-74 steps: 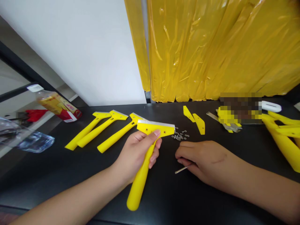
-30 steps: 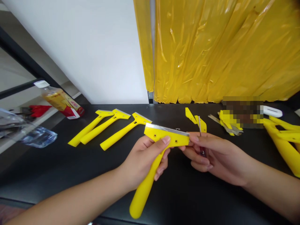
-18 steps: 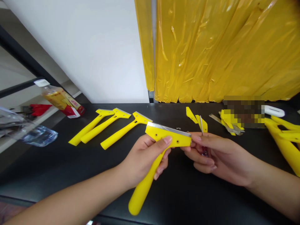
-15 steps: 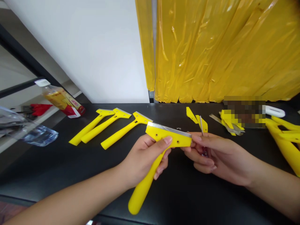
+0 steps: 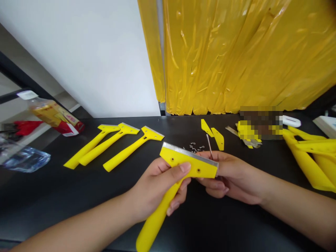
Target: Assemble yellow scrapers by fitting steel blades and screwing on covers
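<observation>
My left hand (image 5: 159,185) is closed around the neck of a yellow scraper (image 5: 155,220), thumb pressed on its flat head. A bright metal blade runs along the head's upper edge, and two screw holes show in the face. Behind the head's right end, my right hand (image 5: 233,176) is closed, its fingertips partly hidden. A thin screwdriver (image 5: 209,145) sticks up from it, its handle mostly out of sight. Just beyond the scraper lie several small screws (image 5: 193,147). Two loose yellow plates, one farther back (image 5: 206,127) and one nearer plate (image 5: 218,139), rest past the screwdriver.
Three yellow scrapers, one of them the nearest scraper (image 5: 131,148), lie to the left on the black tabletop (image 5: 65,196). Bottles, including a labelled bottle (image 5: 56,117), stand at far left. Blades and yellow parts (image 5: 246,133) and yellow handles (image 5: 312,164) lie right.
The view has shifted slightly right. The scraper has dropped a little and come closer, its head tilting down at the right. More of the screws now show behind it.
</observation>
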A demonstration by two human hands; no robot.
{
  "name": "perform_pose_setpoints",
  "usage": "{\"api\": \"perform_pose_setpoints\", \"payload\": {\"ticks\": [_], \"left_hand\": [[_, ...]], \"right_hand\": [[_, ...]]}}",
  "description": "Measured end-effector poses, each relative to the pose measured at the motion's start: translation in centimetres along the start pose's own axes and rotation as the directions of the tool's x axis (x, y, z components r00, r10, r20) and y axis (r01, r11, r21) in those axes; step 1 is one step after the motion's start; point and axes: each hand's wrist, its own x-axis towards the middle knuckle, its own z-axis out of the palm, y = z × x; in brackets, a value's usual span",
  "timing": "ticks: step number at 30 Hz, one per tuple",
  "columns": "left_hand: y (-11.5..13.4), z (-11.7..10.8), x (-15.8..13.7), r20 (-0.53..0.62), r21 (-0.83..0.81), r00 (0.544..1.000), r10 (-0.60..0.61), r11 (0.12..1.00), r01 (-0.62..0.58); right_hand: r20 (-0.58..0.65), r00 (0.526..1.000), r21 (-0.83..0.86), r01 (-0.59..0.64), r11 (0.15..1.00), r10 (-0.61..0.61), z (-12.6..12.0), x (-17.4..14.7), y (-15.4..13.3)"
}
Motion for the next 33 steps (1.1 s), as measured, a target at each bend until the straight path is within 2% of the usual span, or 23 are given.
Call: {"api": "perform_pose_setpoints", "payload": {"ticks": [22, 29, 33], "left_hand": [[0.07, -0.19, 0.27, 0.038, -0.044, 0.999, 0.001, 0.999, 0.0], [0.13, -0.31, 0.45, 0.034, -0.044, 0.999, 0.004, 0.999, -0.002], [0.2, -0.29, 0.48, 0.027, -0.035, 1.0, 0.008, 0.999, -0.007]], "right_hand": [[0.061, 0.998, 0.065, 0.014, 0.998, -0.018, -0.59, -0.14, 0.07], [0.048, 0.999, 0.076, 0.012, 0.997, -0.015, -0.67, 0.01, 0.04], [-0.006, 1.0, 0.066, 0.024, 0.998, -0.024, -0.4, -0.06, 0.03]]}}
